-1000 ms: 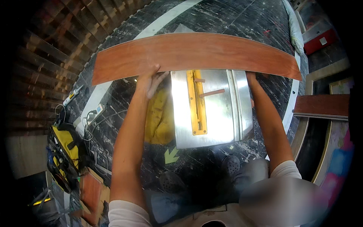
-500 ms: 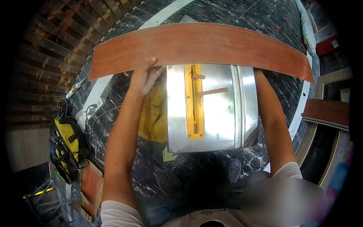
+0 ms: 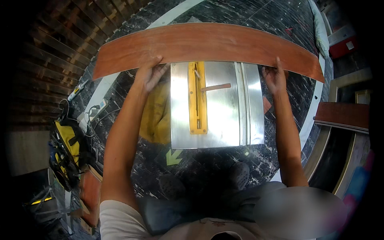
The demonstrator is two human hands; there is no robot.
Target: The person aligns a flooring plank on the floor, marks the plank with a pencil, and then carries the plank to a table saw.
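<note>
A long reddish-brown wood plank [image 3: 208, 42] lies across the far edge of a silver table saw [image 3: 222, 116], reaching past it on both sides. Near the plank's left part, my left hand [image 3: 150, 74] grips the near edge, thumb on top and fingers below. My right hand [image 3: 275, 78] holds the same edge right of the saw, its thumb also on top. The saw's yellow insert [image 3: 193, 100] has a dark slot running toward me. A thin brown offcut [image 3: 218, 87] rests on the metal, touching the insert. Something small and pale stands in the slot; its kind is unclear.
A reddish scrap [image 3: 267, 105] shows by the saw's right side, and yellow material [image 3: 156, 116] at its left. A power strip [image 3: 94, 114] with cables, a sealant tube [image 3: 77, 91] and a yellow-black tool bag [image 3: 66, 140] are on the left. More brown planks [image 3: 342, 115] lie right.
My right hand has come out from beneath the plank to hold its near edge. The short offcut by the slot has shifted. The saw appears slightly farther left in view.
</note>
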